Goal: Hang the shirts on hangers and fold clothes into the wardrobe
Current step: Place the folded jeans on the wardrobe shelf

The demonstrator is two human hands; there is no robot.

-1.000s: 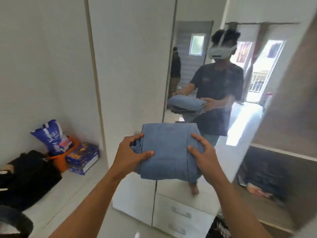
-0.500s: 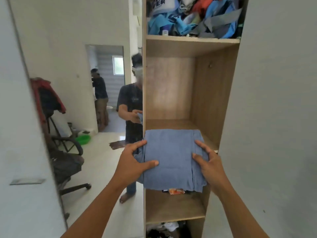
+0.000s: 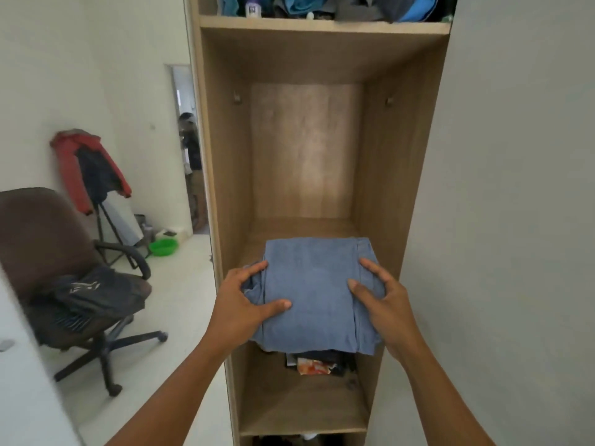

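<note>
A folded blue garment (image 3: 314, 284) is held in front of the open wooden wardrobe (image 3: 222, 188), level with its middle shelf (image 3: 251, 249). My left hand (image 3: 241, 300) grips its left edge, thumb on top and fingers curled under. My right hand (image 3: 380, 291) grips the right edge the same way. The far half of the garment reaches over the shelf's front; whether it rests on the shelf is hidden. The compartment behind it holds nothing else that I can see.
The top shelf (image 3: 322, 25) is stuffed with loose clothes. A small pile of dark and patterned clothes (image 3: 318, 362) lies on the lower shelf. To the left a mirror door reflects a brown office chair (image 3: 48, 252) with clothes on it, a red jacket (image 3: 83, 169) and a green basin (image 3: 162, 246).
The view has swung from the mirror door to the open wardrobe. Both hands have carried the folded blue garment forward to the middle shelf, keeping the same grip.
</note>
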